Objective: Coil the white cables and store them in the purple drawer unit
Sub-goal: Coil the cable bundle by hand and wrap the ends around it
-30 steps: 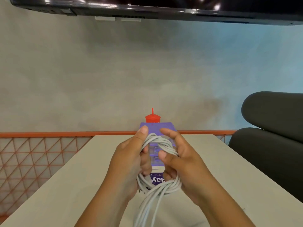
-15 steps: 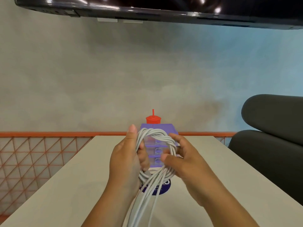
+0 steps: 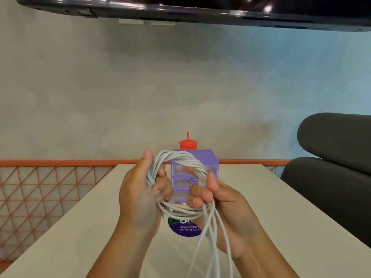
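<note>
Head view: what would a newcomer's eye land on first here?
The coil of white cables, held up at centre frame by the left hand and right hand, with loose strands trailing down toward the camera. Right behind it on the table stands the purple drawer unit, with a red cup showing above it. A dark chair fills the right edge.

A pale worktop [image 3: 60,237] stretches beneath the left hand [image 3: 138,197] and the right hand [image 3: 226,203]. A round purple sticker [image 3: 186,230] with white lettering lies flat on it, just below and between the hands and partly hidden by them. Beyond the hands a red lidded cup [image 3: 188,144] with a straw stands upright. An orange rail [image 3: 50,163] with lattice mesh runs left of the left hand. A dark grey padded seat [image 3: 337,167] sits well right of the right hand. A dark glossy screen [image 3: 200,7] hangs high above both.
</note>
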